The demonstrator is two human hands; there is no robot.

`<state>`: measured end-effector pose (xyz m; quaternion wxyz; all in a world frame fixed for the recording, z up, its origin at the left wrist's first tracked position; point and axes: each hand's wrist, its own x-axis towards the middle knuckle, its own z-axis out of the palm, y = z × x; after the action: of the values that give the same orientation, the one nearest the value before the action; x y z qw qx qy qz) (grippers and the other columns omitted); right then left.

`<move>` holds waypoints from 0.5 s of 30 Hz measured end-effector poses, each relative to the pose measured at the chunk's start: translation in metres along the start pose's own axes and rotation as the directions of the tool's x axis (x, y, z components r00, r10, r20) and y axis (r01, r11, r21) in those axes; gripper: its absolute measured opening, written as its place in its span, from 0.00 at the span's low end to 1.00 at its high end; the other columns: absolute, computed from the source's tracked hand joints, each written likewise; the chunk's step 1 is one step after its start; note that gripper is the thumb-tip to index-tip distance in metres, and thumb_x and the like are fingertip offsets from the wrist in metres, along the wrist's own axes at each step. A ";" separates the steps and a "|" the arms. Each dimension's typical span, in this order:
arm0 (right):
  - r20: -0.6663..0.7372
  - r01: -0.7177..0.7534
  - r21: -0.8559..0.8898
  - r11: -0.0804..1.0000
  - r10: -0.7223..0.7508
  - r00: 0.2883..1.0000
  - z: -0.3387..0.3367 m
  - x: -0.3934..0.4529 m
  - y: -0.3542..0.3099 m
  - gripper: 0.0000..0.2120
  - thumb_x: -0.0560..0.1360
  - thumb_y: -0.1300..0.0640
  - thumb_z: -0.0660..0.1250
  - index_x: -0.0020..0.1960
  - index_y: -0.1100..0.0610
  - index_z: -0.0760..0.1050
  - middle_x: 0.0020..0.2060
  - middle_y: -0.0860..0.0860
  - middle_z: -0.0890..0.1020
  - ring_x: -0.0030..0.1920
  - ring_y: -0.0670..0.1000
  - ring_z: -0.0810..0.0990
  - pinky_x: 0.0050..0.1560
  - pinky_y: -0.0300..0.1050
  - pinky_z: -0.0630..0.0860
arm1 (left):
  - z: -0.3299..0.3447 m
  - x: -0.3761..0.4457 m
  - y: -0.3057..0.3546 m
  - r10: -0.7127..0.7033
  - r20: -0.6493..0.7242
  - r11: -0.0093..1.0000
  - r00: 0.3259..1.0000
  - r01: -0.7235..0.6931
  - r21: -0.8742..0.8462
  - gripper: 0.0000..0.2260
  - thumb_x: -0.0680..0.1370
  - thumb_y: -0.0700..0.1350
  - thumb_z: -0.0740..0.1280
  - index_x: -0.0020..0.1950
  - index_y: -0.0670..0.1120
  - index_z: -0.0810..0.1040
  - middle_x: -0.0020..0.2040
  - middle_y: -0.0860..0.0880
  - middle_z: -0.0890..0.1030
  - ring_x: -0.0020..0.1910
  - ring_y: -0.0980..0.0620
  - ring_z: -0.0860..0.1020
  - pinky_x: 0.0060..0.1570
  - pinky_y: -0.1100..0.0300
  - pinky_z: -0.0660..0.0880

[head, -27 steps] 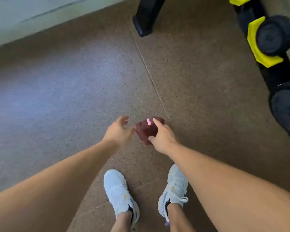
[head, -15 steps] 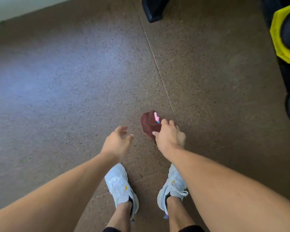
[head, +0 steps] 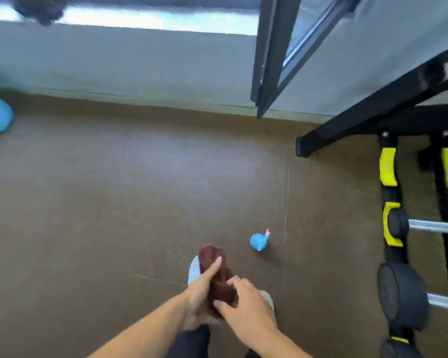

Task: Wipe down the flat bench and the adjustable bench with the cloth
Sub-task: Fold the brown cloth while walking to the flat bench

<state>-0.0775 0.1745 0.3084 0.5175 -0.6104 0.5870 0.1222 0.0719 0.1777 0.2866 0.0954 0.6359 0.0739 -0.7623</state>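
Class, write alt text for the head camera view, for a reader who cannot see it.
Both hands, left hand and right hand, hold a dark red cloth above a brown floor. A small blue object lies on the floor ahead, and a black and yellow dumbbell rack stands at the right.

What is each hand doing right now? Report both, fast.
Left hand: holds the maroon cloth.
Right hand: pinches the same cloth.

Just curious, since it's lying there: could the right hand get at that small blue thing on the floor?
Probably not yet: the right hand and left hand hold the dark red cloth; bare floor leads to the small blue object.
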 end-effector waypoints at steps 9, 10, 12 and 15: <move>0.295 0.468 -0.429 0.773 -0.370 0.881 -0.024 -0.130 -0.054 0.17 0.79 0.56 0.63 0.65 0.42 0.76 0.60 0.43 0.75 0.65 0.48 0.73 0.64 0.46 0.74 | -0.008 -0.121 -0.157 0.294 -0.422 0.874 0.857 -0.420 -0.245 0.21 0.76 0.57 0.72 0.64 0.46 0.81 0.53 0.48 0.87 0.55 0.47 0.85 0.63 0.44 0.80; 0.276 0.477 -0.433 0.765 -0.391 0.878 -0.020 -0.137 -0.061 0.15 0.80 0.56 0.63 0.64 0.43 0.76 0.59 0.43 0.75 0.64 0.47 0.74 0.63 0.46 0.74 | -0.011 -0.120 -0.177 0.318 -0.477 0.857 0.819 -0.464 -0.224 0.22 0.75 0.58 0.73 0.64 0.46 0.82 0.53 0.49 0.87 0.55 0.48 0.85 0.63 0.46 0.79; 0.261 0.500 -0.391 0.773 -0.428 0.865 -0.004 -0.149 -0.078 0.10 0.82 0.51 0.65 0.63 0.43 0.76 0.57 0.42 0.77 0.64 0.47 0.77 0.64 0.47 0.75 | -0.013 -0.142 -0.211 0.358 -0.562 0.827 0.745 -0.533 -0.179 0.23 0.73 0.60 0.73 0.62 0.47 0.83 0.54 0.50 0.87 0.55 0.49 0.84 0.62 0.50 0.79; 0.352 0.533 -0.235 0.813 -0.440 0.826 0.036 -0.174 -0.112 0.16 0.80 0.41 0.70 0.66 0.43 0.77 0.58 0.41 0.82 0.63 0.45 0.81 0.66 0.46 0.76 | -0.012 -0.195 -0.264 0.402 -0.612 0.790 0.681 -0.596 -0.144 0.14 0.78 0.55 0.71 0.61 0.51 0.82 0.54 0.50 0.86 0.53 0.52 0.83 0.53 0.59 0.79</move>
<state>-0.0157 0.2799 0.4790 0.5022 -0.7938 0.3012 0.1642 0.0538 0.4469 0.4744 0.3829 0.7967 0.0463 -0.4654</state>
